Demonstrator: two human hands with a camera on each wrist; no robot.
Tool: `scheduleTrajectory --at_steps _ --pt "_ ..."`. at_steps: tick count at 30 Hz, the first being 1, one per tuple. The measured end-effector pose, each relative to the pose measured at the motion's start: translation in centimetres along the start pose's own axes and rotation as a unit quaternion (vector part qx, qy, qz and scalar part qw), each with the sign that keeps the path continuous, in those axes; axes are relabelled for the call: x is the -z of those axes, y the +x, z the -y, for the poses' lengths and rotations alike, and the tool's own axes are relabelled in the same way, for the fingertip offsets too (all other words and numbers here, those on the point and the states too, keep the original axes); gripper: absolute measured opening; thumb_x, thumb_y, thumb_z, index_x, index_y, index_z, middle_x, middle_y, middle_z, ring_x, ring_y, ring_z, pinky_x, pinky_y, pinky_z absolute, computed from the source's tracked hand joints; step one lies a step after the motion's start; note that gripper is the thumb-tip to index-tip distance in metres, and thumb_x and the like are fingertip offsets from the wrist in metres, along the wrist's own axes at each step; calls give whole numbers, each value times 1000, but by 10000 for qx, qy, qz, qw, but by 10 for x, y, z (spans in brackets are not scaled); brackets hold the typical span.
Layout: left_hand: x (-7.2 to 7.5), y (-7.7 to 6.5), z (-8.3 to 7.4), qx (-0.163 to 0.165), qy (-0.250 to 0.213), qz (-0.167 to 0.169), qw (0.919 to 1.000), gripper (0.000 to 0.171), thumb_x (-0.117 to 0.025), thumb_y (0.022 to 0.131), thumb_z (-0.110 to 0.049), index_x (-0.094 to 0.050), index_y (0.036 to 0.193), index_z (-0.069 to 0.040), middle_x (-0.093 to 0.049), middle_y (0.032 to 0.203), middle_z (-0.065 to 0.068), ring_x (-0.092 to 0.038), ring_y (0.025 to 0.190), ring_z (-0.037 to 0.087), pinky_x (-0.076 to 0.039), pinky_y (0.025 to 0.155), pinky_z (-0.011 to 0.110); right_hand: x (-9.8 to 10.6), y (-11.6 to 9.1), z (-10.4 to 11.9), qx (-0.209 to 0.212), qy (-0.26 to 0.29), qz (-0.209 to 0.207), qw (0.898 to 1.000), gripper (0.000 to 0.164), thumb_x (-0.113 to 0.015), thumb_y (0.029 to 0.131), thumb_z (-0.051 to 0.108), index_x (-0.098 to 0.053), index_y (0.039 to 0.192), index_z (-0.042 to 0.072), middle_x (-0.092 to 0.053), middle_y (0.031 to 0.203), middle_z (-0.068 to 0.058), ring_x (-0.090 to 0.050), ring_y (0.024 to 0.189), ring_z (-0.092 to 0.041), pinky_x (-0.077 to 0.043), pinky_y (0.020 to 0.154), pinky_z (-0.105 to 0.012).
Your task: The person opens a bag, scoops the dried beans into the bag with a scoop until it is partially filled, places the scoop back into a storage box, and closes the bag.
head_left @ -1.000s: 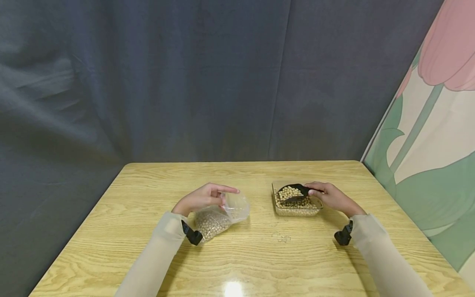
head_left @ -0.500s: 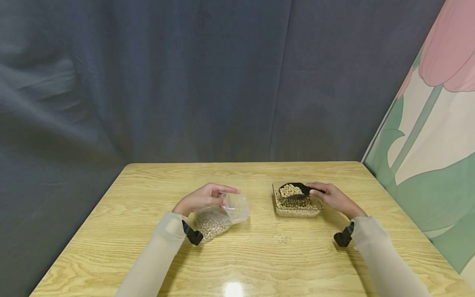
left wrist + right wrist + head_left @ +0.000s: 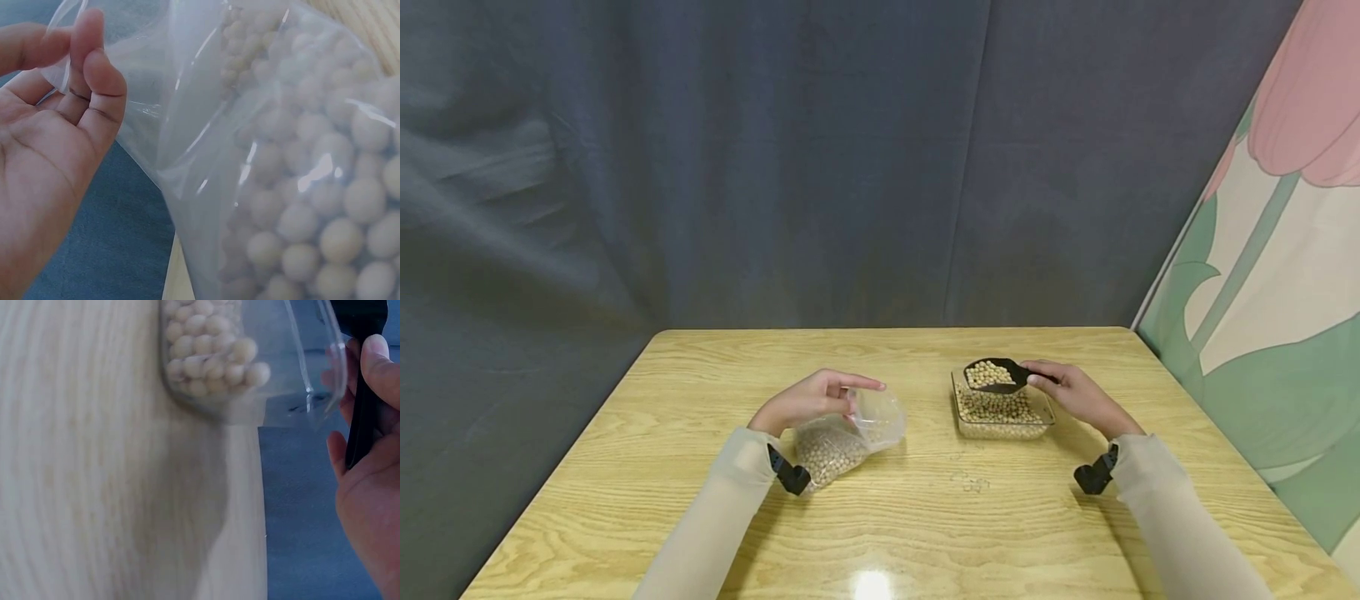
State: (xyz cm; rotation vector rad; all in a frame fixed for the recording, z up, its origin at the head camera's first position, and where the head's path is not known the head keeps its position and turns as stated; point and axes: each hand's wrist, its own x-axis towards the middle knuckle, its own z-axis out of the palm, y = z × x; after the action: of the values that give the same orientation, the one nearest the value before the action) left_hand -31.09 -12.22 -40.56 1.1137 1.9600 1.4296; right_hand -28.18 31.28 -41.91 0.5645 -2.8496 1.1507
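Head view: a dark blue curtain (image 3: 805,167) hangs behind a wood-grain table (image 3: 700,375); on it, a clear plastic bag (image 3: 882,423) lies left of a transparent rectangular container (image 3: 1003,428), both holding beans. The left hand (image 3: 808,400), index finger extended, pinches the bag's mouth; the right hand (image 3: 1077,397) closes around the handle of a black scoop (image 3: 1019,374), held over the container and loaded with round beige beans (image 3: 988,375).
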Motion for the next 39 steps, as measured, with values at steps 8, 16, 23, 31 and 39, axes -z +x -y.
scheduleTrajectory --at_steps 8,16,23,31,39 --pt "-1 -1 -1 23 -44 -16 10000 49 -48 90 6 -47 139 3 -57 75 34 -61 68 22 -57 78 35 3 7 11 53 68 38 10000 49 -45 102 26 -43 141 -5 -39 144 -32 -39 131 -49 -36 103 -61" --pt "0 0 -1 -32 -107 12 9999 49 -48 91 6 -47 139 3 -56 75 37 -61 67 22 -57 78 34 5 12 24 65 24 84 9999 51 -46 101 31 -44 143 1 -39 146 -29 -40 132 -46 -36 103 -61" --pt "-1 2 0 -75 -216 30 9997 48 -49 91 7 -46 139 6 -55 76 39 -60 66 16 -57 76 32 0 20 35 179 68 172 9997 50 -47 101 31 -46 142 3 -40 146 -27 -40 132 -45 -38 103 -61" --pt "-1 3 0 -62 -217 -4 9997 47 -49 91 7 -47 138 6 -56 73 36 -58 64 15 -57 76 32 -8 30 45 470 146 261 9984 44 -49 101 23 -49 140 2 -45 143 -26 -43 131 -44 -40 101 -59" --pt "0 3 1 -41 -180 -11 9998 47 -49 91 7 -47 138 6 -54 74 39 -56 62 15 -57 76 33 -16 36 55 599 281 411 9970 45 -51 100 25 -51 138 2 -48 141 -24 -44 131 -42 -41 101 -57"
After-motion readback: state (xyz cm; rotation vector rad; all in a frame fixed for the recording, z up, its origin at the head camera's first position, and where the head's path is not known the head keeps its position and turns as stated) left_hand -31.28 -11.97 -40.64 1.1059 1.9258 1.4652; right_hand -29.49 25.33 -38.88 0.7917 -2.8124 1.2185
